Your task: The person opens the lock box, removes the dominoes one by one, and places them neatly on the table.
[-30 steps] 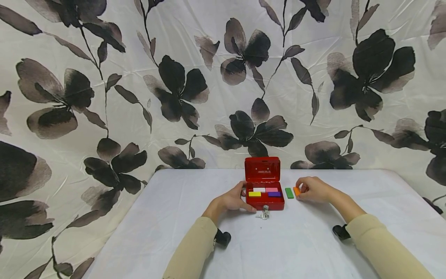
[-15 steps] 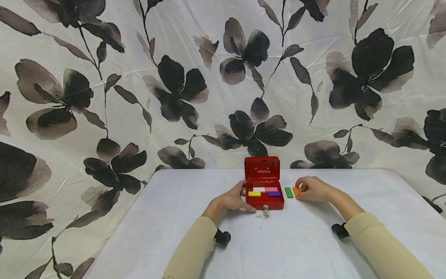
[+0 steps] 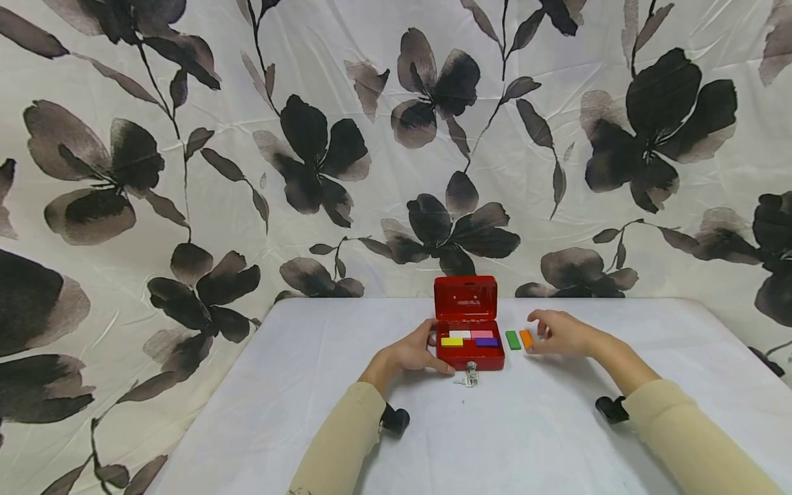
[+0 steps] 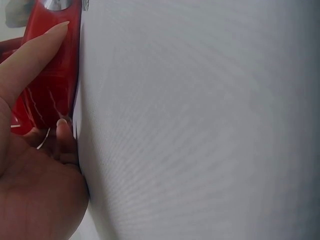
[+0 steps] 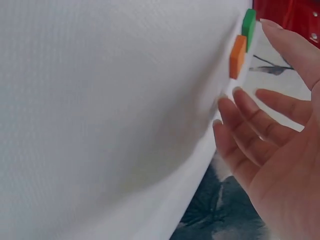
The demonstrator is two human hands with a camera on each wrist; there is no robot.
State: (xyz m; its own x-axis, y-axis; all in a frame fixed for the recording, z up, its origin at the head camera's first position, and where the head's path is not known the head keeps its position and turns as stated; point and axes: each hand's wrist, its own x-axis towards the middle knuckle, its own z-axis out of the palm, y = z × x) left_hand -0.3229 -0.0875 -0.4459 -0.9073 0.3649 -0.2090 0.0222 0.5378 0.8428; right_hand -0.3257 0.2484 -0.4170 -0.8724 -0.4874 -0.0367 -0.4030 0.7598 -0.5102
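A red cash box stands with its lid up, holding a white block, a pink block, a yellow block and a purple block. My left hand holds its left side, thumb along the front face, other fingers at the side. Right of the box a green block and an orange block lie side by side. Beside the orange block, my right hand has its fingers spread and holds nothing; the right wrist view shows a gap between fingers and orange block.
Keys hang from the lock at the box's front. A white cloth covers the table. Behind it hangs a floral curtain. Each wrist carries a black camera.
My right hand has let go of the orange block and drawn slightly to the right, fingers spreading. The left hand and the box stay in place.
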